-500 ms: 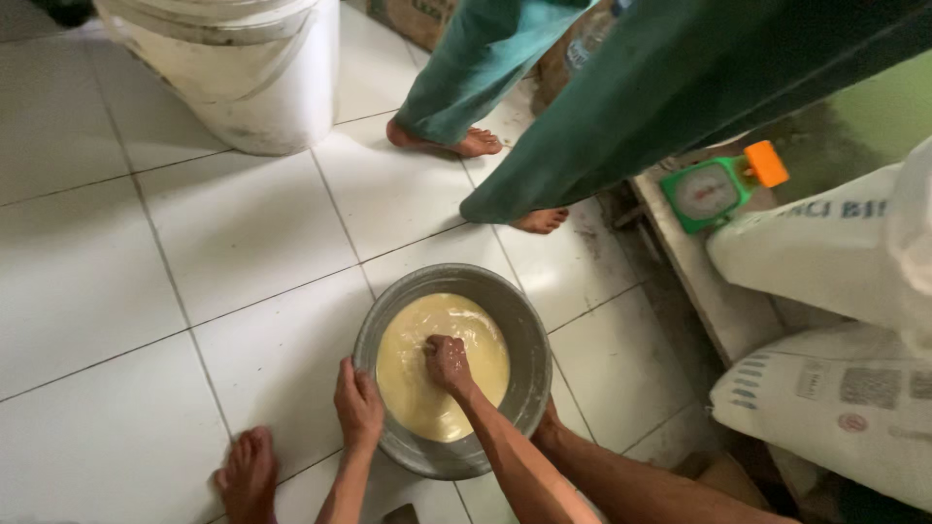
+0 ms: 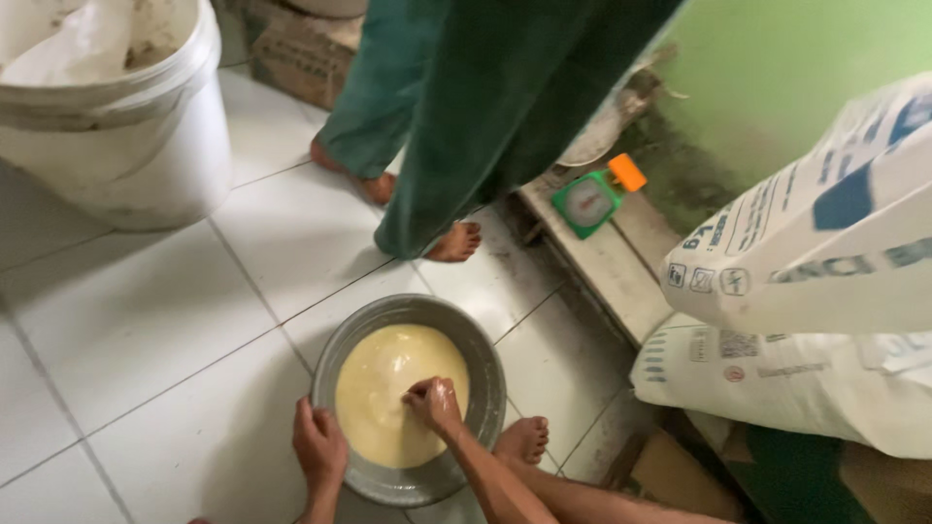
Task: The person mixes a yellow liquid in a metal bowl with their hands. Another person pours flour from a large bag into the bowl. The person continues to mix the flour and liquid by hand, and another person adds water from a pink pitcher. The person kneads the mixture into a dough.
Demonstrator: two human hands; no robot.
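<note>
1. Right hand (image 2: 434, 403) is clenched, pressing into the yellow batter (image 2: 383, 388); left hand (image 2: 318, 448) grasps the bowl (image 2: 485, 374) rim on the floor (image 2: 175, 330).
2. A hard push could tip the bowl and slop batter.
3. The person's feet (image 2: 454, 243) stand near; a step could knock it.

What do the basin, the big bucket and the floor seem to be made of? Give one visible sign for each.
Basin: probably metal, dull grey with a soft sheen on its rim.
Bucket: likely plastic, white, smooth and thick-walled, smudged with dirt.
Floor: looks like glazed ceramic tile, white squares with dark grout lines and a faint gloss.
</note>
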